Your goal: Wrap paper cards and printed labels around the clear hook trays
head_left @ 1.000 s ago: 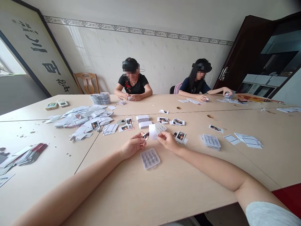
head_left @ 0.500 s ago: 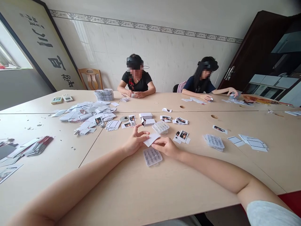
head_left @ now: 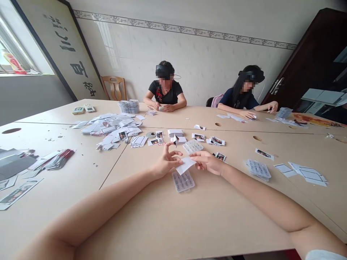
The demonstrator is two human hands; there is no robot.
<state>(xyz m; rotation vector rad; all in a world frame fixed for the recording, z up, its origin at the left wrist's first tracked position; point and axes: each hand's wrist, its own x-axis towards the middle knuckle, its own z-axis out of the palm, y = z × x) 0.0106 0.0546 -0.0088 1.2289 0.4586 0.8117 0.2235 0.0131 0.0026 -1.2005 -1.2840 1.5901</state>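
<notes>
My left hand (head_left: 166, 161) pinches a blank white card (head_left: 185, 166) by its left side. A small dark-and-white printed piece (head_left: 176, 140), curled, stands at the tip of my left index finger. The fingers of my right hand (head_left: 210, 162) are closed on the card's upper right corner. Just below the card, a clear plastic case (head_left: 183, 181) with small metallic-looking items in compartments lies on the table. Another clear case (head_left: 193, 146) sits behind my hands. Printed photo cards (head_left: 220, 156) are partly covered by my right hand.
A large heap of white cards (head_left: 114, 124) lies left of centre, near a tape roll (head_left: 151, 135). More clear cases (head_left: 258, 169) and bordered cards (head_left: 309, 174) are at right. Two people (head_left: 165, 90) (head_left: 241, 95) sit across the table (head_left: 151, 224), handling small items.
My right hand has shifted from the card's lower right to its upper right corner, and the card has turned. The view has swung left. The right-hand co-worker's far hand has lifted off a stack.
</notes>
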